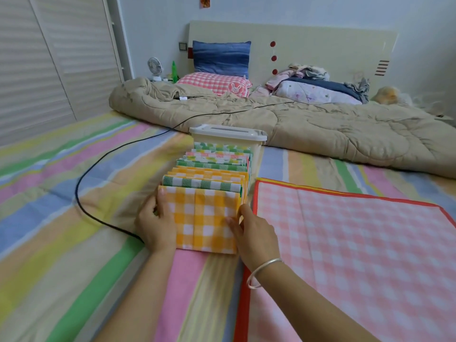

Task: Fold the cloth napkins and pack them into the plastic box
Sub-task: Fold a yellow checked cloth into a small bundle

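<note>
Holds one folded yellow napkin (204, 218) by both side edges, left hand (154, 225) and right hand (254, 235) pinching; fronts one row of folded napkins (212, 174), uncountable, reaching one plastic box (227, 133); one pink napkin (345, 243) flat alongside.

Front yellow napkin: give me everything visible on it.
The yellow napkin is yellow-and-white checked cloth, folded into a rectangle with a flap edge running down its face. It stands tilted at the near end of a row of folded napkins, against a green napkin, its bottom edge on the striped sheet. The left hand grips its left edge, and the right hand pinches its right edge.
</note>
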`<action>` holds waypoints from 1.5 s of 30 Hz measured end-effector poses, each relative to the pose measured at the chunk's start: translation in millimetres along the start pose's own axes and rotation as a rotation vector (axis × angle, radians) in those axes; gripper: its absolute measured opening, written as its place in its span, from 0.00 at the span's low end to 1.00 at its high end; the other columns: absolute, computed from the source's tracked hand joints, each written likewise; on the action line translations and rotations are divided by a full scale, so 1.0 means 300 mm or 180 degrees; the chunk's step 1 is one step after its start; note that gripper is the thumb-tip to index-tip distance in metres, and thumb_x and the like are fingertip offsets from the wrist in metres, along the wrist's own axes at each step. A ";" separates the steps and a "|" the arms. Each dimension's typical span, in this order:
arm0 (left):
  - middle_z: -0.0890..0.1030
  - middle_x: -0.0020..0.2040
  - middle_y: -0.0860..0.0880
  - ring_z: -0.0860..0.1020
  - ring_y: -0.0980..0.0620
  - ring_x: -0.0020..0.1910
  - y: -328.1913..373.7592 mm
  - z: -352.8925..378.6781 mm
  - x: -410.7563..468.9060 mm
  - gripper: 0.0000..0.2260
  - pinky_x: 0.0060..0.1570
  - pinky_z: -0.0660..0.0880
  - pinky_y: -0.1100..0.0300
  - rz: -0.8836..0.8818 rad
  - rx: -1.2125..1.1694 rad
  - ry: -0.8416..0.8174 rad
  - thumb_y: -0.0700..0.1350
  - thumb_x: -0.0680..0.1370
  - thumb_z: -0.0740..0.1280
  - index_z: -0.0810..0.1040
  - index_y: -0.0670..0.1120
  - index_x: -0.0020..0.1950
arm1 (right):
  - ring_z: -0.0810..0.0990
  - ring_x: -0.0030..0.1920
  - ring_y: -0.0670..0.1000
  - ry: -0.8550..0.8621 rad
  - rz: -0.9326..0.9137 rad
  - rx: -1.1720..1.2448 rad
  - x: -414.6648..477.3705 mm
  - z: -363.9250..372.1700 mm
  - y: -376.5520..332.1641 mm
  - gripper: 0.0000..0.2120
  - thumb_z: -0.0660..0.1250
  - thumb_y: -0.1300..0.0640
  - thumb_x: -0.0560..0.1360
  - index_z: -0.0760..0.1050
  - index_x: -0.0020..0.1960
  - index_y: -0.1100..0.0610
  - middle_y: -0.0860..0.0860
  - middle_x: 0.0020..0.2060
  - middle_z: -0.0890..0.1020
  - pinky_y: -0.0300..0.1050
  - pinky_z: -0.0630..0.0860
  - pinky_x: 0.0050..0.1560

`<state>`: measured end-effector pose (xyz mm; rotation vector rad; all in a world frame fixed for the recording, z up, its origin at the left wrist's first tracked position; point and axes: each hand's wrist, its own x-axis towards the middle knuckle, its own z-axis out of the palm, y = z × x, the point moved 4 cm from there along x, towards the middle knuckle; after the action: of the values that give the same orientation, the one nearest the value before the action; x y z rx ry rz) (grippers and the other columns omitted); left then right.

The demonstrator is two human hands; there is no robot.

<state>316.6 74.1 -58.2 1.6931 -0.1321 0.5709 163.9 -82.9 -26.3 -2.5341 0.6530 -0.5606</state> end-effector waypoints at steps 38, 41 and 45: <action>0.67 0.67 0.45 0.68 0.41 0.65 0.126 0.086 -0.283 0.47 0.63 0.68 0.43 0.0784 0.1467 -0.0720 0.77 0.65 0.61 0.67 0.45 0.73 | 0.75 0.41 0.60 -0.0250 0.0399 -0.0854 0.840 -0.081 0.211 0.35 0.63 0.61 0.75 0.51 0.76 0.48 0.61 0.50 0.79 0.48 0.70 0.41; 0.68 0.67 0.44 0.69 0.40 0.64 0.111 0.130 -0.260 0.48 0.63 0.66 0.45 0.0802 0.1482 -0.0770 0.77 0.66 0.61 0.68 0.43 0.73 | 0.78 0.47 0.64 0.0324 0.0468 -0.0464 0.840 -0.037 0.251 0.24 0.60 0.65 0.75 0.62 0.69 0.51 0.62 0.47 0.79 0.48 0.68 0.40; 0.70 0.67 0.42 0.69 0.39 0.64 0.104 0.177 -0.235 0.47 0.62 0.66 0.46 0.0780 0.1510 -0.0781 0.74 0.64 0.66 0.68 0.42 0.72 | 0.77 0.43 0.64 0.0731 0.0301 -0.0311 0.824 -0.010 0.281 0.22 0.58 0.66 0.75 0.65 0.66 0.52 0.62 0.44 0.79 0.49 0.69 0.38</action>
<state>258.7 1.2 -66.4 2.2262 -0.4111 0.6049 332.2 -281.1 -2.0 -2.5337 0.8972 -0.8117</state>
